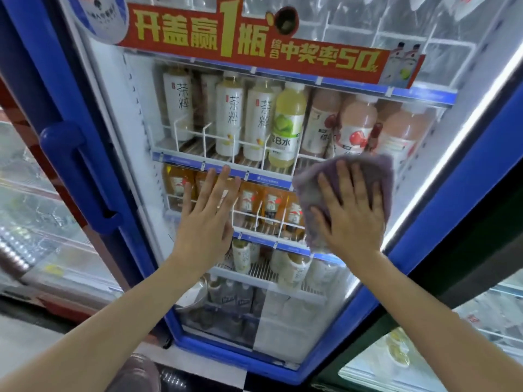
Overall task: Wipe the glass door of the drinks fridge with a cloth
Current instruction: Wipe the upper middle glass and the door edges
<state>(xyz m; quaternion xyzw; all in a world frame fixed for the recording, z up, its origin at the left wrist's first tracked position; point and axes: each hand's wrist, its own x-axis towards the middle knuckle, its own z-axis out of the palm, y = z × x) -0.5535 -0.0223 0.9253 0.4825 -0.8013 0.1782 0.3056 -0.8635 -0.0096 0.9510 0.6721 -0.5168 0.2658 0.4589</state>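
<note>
Head view: right hand [349, 213], fingers spread flat, presses purple cloth [376, 168] to glass door [147, 210] for wiping contact; left hand [208, 219], fingers straight, braces the door.

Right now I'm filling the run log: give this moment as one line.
step: wiping | right hand: flat on purple cloth, pressed to glass door | left hand: open, flat on glass

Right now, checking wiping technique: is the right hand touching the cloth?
Touching. The head view shows the right hand pressed flat, fingers spread, on the purple cloth.
</note>
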